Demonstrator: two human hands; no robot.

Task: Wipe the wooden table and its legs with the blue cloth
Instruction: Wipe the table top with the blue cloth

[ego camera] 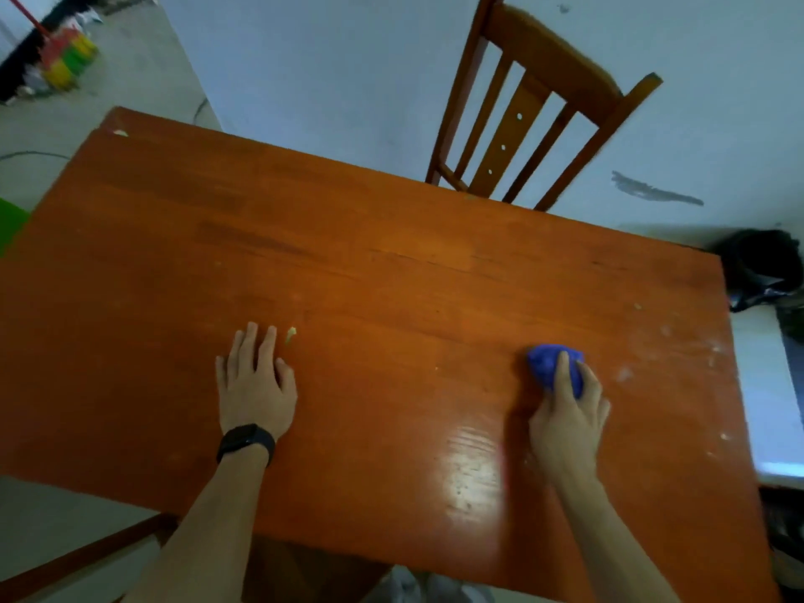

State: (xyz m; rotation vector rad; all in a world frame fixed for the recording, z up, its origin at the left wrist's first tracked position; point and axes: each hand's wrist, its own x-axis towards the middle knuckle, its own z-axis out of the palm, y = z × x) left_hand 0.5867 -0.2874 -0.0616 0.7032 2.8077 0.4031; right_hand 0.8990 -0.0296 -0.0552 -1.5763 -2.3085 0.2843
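Observation:
The wooden table fills most of the view, its orange-brown top seen from above. My right hand presses a bunched blue cloth onto the top near the right side. My left hand lies flat on the table with fingers apart, a black band on its wrist. A small pale crumb sits just beyond its fingertips. White smudges mark the right edge of the top. The table legs are hidden under the top.
A wooden chair stands at the far side against a white wall. A black bag sits on the floor at the right. A colourful broom lies at the far left. A wooden rail shows at the lower left.

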